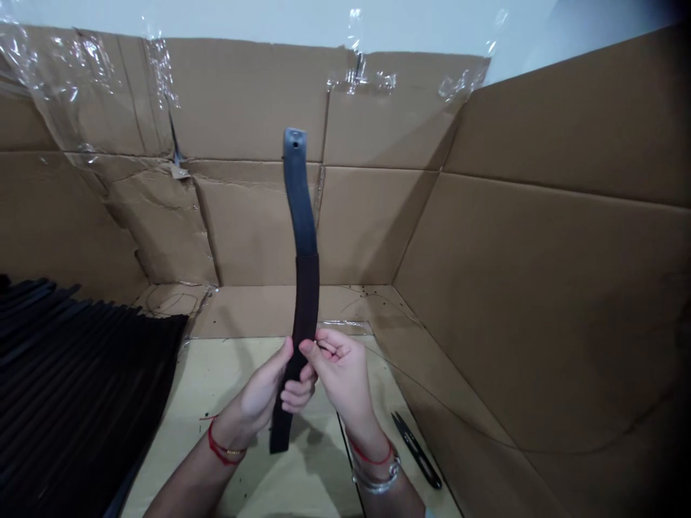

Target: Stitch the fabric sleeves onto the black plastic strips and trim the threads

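Observation:
A long dark belt strap [302,244] stands upright and curves slightly, with a punched hole near its grey-blue top end. A dark brown sleeve or wrapping [306,302] covers its middle. My left hand [264,388] grips the strap low down, and its lower end hangs below my fist. Right beside it, my right hand [337,363] pinches a thin dark thread [325,348] against the strap's edge. Black thread snips [417,450] lie to the right of my right wrist, out of reach of my fingers.
A stack of black straps [70,381] fills the left side. Cardboard walls [534,288] with clear tape rise behind and to the right. Under my hands lies a pale board [183,403], and loose thin threads trail across the cardboard.

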`<state>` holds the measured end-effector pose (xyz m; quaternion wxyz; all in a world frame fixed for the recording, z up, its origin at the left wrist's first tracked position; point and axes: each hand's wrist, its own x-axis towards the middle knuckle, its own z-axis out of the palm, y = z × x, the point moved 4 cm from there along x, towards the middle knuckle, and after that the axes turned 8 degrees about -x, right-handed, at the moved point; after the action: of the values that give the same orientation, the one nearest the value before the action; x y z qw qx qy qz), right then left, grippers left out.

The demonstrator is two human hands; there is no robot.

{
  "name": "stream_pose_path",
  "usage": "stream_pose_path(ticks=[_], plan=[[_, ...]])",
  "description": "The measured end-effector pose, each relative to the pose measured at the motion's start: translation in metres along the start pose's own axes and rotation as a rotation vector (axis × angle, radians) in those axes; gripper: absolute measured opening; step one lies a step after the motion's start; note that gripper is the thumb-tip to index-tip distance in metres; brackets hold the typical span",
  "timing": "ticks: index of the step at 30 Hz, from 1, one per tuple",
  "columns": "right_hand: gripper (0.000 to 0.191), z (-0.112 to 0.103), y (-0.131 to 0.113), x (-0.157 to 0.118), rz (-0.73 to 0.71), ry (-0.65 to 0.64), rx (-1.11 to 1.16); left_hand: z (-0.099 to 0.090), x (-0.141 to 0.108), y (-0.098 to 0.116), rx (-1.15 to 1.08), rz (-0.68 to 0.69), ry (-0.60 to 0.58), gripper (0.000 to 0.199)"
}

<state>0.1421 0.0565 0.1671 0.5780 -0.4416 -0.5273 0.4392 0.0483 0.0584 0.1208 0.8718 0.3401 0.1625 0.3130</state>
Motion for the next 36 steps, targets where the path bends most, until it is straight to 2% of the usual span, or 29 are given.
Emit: stream_pose_path(ticks=[5,8,10,13,15,17,21,23,25,26,28,30,32,33,34,36], plan=[[0.036,-0.003,-0.001,-0.002,-0.039,0.082,-0.007,0.005,0.004,-0.010,-0.022,-0.072,-0.016,0.068],[0.036,-0.006,0.000,-0.001,-0.055,0.099,-0.005,0.005,0.005,-0.010,-0.009,-0.069,-0.025,0.068],[0.036,-0.007,0.001,0.002,-0.046,0.057,0.012,0.006,0.003,-0.006,-0.015,-0.047,-0.042,0.066],[0.034,-0.004,0.004,0.006,-0.005,-0.136,0.069,0.008,-0.004,0.003,-0.030,-0.018,-0.050,0.063],[0.033,-0.002,0.006,0.007,0.005,-0.207,0.107,0.008,-0.009,0.008,-0.031,-0.002,-0.042,0.062],[0.036,-0.001,0.008,0.007,0.003,-0.199,0.119,0.008,-0.013,0.009,-0.038,0.006,-0.049,0.062],[0.035,0.002,0.006,0.002,-0.048,-0.142,0.026,0.009,-0.012,0.005,0.005,-0.054,-0.141,0.066],[0.036,-0.002,0.001,0.000,-0.123,-0.006,-0.055,0.007,-0.009,0.006,0.110,0.007,-0.082,0.064],[0.036,-0.008,-0.002,0.000,-0.173,0.111,-0.076,0.002,-0.007,0.014,0.287,0.198,0.094,0.054],[0.037,-0.009,-0.002,0.002,-0.178,0.128,-0.067,-0.001,-0.009,0.018,0.377,0.299,0.196,0.049],[0.040,-0.007,0.002,0.005,-0.144,0.002,-0.011,-0.004,-0.013,0.020,0.457,0.365,0.314,0.045],[0.046,-0.001,0.008,0.007,-0.078,-0.212,0.064,-0.003,-0.013,0.014,0.389,0.268,0.247,0.051],[0.050,0.001,0.011,0.007,-0.045,-0.294,0.111,0.001,-0.013,0.009,0.350,0.203,0.107,0.058],[0.047,0.000,0.011,0.008,-0.053,-0.248,0.115,0.003,-0.013,0.010,0.386,0.246,0.104,0.058],[0.042,-0.003,0.010,0.008,-0.081,-0.153,0.104,0.003,-0.013,0.012,0.451,0.326,0.157,0.055],[0.034,-0.007,0.007,0.007,-0.135,-0.012,0.072,0.001,-0.014,0.017,0.534,0.466,0.317,0.048]])
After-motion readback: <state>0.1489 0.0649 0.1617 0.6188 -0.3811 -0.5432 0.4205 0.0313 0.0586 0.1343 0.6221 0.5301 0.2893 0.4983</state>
